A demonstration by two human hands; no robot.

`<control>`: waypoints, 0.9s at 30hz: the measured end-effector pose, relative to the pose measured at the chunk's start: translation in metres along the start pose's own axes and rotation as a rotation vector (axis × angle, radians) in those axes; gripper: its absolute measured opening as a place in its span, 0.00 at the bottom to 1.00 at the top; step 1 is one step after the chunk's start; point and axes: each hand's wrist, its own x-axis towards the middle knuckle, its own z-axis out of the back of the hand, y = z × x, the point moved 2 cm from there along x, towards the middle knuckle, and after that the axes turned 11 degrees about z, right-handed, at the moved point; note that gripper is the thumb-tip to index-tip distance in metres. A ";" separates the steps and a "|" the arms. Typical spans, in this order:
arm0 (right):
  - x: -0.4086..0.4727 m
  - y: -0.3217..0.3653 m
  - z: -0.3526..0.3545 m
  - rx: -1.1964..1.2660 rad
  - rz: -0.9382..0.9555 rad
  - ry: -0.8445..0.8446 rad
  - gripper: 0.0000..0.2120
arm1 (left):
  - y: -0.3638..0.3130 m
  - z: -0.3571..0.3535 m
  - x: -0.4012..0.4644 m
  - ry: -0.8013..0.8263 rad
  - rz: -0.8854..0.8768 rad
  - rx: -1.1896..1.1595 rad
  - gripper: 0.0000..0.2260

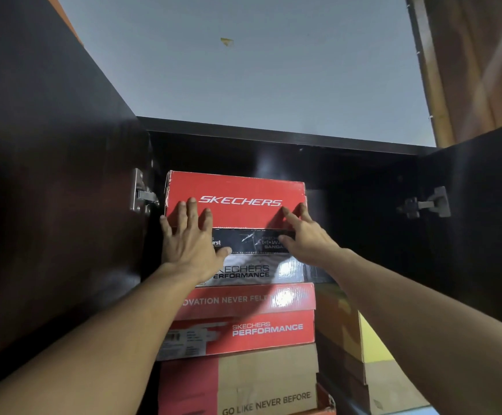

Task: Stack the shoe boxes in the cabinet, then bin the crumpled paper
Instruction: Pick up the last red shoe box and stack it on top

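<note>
Two hands, left (188, 235) and right (306, 235), fingers spread flat against red Skechers shoe box (243, 190) atop stack.

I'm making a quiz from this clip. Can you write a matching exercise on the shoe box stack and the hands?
Things:
1. top red box
2. black box
3. left hand
4. cabinet hinge

Descriptions:
A. metal, on the open right door
B. flat against the top box's front
C. directly under the top box
D. white SKECHERS lettering, highest in the stack

Pairs: 1-D, 2-C, 3-B, 4-A
</note>
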 end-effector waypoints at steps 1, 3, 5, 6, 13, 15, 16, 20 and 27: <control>-0.003 0.000 -0.001 -0.001 0.010 0.009 0.34 | -0.001 -0.002 -0.002 -0.010 0.005 0.002 0.42; -0.009 0.000 -0.001 -0.011 0.022 0.035 0.34 | -0.004 -0.005 -0.008 -0.019 0.021 0.007 0.41; -0.017 0.002 0.002 -0.016 0.031 0.051 0.31 | -0.009 -0.007 -0.015 -0.013 0.036 0.011 0.41; -0.021 0.004 0.005 -0.012 0.043 0.042 0.29 | -0.012 -0.007 -0.019 -0.008 0.043 0.009 0.41; -0.080 -0.013 0.058 0.009 -0.042 -0.038 0.18 | -0.064 0.000 -0.052 0.054 -0.069 -0.057 0.40; -0.108 -0.028 0.078 -0.013 -0.081 -0.007 0.19 | -0.088 0.003 -0.067 0.099 -0.125 -0.123 0.38; -0.123 -0.035 0.087 -0.022 -0.097 0.018 0.19 | -0.099 0.003 -0.075 0.126 -0.153 -0.162 0.37; -0.179 -0.068 0.113 -0.060 -0.148 0.073 0.17 | -0.139 -0.001 -0.118 0.282 -0.246 -0.347 0.29; -0.278 -0.116 0.169 -0.279 -0.095 -0.248 0.11 | -0.218 0.019 -0.220 0.401 -0.344 -0.566 0.30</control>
